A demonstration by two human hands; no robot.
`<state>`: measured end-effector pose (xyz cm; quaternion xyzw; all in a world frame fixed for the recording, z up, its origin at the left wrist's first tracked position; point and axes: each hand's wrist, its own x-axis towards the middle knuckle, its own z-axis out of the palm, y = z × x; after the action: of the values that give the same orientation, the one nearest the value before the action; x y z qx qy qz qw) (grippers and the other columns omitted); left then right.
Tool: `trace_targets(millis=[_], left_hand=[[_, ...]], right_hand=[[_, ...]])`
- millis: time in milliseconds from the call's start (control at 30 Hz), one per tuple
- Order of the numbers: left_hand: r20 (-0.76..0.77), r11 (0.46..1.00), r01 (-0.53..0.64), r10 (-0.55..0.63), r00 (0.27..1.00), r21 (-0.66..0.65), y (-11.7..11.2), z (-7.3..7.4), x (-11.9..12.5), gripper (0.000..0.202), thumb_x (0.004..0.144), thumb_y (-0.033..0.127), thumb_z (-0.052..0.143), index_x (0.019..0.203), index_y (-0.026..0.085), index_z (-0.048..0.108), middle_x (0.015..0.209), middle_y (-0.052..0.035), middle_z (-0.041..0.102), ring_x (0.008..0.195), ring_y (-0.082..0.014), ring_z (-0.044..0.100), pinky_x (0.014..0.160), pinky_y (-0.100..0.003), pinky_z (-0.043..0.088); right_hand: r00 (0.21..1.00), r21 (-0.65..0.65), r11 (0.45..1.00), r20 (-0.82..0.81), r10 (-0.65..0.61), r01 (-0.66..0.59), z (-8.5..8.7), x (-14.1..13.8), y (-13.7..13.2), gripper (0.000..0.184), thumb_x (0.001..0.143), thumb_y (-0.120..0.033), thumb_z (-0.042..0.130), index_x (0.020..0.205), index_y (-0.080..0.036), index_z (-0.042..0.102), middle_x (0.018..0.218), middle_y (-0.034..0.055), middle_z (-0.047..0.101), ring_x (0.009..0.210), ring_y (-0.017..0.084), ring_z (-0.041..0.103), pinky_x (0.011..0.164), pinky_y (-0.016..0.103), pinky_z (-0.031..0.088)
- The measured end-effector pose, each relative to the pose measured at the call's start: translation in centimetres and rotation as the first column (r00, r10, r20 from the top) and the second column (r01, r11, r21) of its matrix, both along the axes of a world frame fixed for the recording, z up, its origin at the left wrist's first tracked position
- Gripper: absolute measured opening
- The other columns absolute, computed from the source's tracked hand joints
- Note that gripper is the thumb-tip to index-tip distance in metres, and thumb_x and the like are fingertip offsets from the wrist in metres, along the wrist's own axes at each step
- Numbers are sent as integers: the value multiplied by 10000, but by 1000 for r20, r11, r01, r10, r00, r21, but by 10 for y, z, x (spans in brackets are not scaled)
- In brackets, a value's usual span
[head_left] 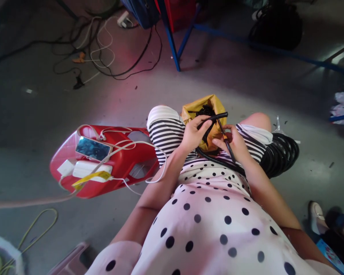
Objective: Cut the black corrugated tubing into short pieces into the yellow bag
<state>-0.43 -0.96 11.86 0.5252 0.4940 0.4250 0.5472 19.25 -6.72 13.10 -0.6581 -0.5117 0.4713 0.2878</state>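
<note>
My left hand (195, 133) is closed around a black corrugated tube (219, 115), close to its end, which points right. My right hand (234, 143) has its fingers curled around a slim dark rod with an orange band (225, 138); what kind of tool it is I cannot make out. The rod's upper end lies near the tube. In my lap, just beyond both hands, an open yellow bag (190, 110) holds small black pieces. More black tubing runs across my lap below the hands, towards a black coil of tubing (282, 156) beside my right knee.
To my left stands a red plastic stool (123, 135) bearing a phone (94, 148), a white power bank or adapter (86, 170) and cables. Tangled cords (100, 49) lie on the floor ahead, near a blue metal frame (174, 57). Another person's shoe (317, 215) shows at right.
</note>
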Motion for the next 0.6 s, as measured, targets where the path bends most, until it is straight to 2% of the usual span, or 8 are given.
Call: trace_targets(millis=[167, 433, 600], left_hand=[[1, 998, 38, -39, 999, 56, -1, 1, 1, 346, 1021, 510, 793, 1138, 185, 798, 1168, -110, 863, 1116, -241, 806, 1046, -350, 611], [-30, 995, 52, -50, 998, 84, -2, 2, 2, 288, 1038, 445, 773, 1143, 177, 802, 1178, -110, 867, 1126, -240, 810, 1056, -341, 605], [-55, 996, 60, -56, 997, 70, -2, 3, 2, 274, 1045, 426, 772, 1169, 183, 802, 1200, -104, 866, 1139, -232, 806, 1066, -330, 605]], right_hand=[[999, -5, 1000, -33, -1, 1, -3, 0, 2, 832, 735, -802, 933, 1289, -303, 564, 917, 12, 762, 831, 300, 765, 854, 486, 629], [996, -12, 1000, -88, 4, -5, -3, -3, 4, 802, 775, -816, 902, 1289, -305, 560, 970, 34, 751, 846, 301, 749, 858, 506, 651], [996, -7, 1000, -88, 11, -12, -10, -5, 5, 786, 824, -824, 865, 1336, -313, 558, 969, 35, 739, 874, 304, 760, 807, 491, 683]])
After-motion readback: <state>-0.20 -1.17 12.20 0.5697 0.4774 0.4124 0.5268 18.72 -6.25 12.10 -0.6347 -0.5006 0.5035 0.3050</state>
